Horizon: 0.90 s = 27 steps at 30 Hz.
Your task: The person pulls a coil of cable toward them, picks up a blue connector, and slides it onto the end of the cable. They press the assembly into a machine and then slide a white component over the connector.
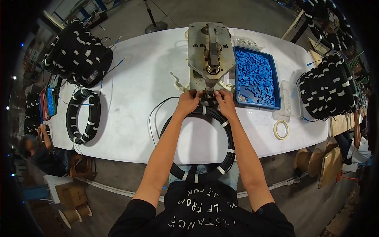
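Note:
My left hand and my right hand are at the foot of a metal bench press, one on each side of its ram. The fingers of both are bent and pinched close under the ram; what they hold there is too small and partly hidden to make out. Below my hands, a coil of black cable, bound with white tape bands, lies at the table's front edge and hangs over toward my lap. My forearms pass over it. A loose loop of thin black cable curves out to its left.
A blue tray of small blue connector parts stands right of the press, beside a clear plastic box and a tape roll. Stacked cable coils stand left, more coils right. A single coil lies left. Two people sit at the sides.

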Available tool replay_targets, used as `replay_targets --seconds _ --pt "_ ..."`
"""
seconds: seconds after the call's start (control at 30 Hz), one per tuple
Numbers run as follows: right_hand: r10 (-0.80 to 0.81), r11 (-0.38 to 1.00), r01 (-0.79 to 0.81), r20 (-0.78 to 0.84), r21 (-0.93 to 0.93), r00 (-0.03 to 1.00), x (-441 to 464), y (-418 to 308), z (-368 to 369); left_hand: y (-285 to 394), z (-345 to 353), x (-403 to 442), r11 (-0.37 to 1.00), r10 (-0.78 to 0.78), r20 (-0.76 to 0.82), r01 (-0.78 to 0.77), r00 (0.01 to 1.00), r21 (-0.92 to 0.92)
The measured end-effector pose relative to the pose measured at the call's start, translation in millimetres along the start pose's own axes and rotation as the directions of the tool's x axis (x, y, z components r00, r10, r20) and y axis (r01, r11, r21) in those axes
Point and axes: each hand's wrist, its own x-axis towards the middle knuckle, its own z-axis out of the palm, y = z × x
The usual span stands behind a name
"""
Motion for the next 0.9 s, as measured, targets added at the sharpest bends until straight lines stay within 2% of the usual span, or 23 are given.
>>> replay_targets --seconds 0.47,0.9 --pt "-0.022 1.0 0.022 -0.001 -0.003 1.0 0.8 4.7 0.6 2.2 -3.2 -1.8 0.999 0.013 0.004 -0.013 1.0 0.036" --pt "-0.004 1.0 0.004 0.015 -0.006 1.0 0.5 4.0 -0.1 1.9 -1.6 -1.8 1.0 -0.014 0.001 0.014 1.0 -0.016"
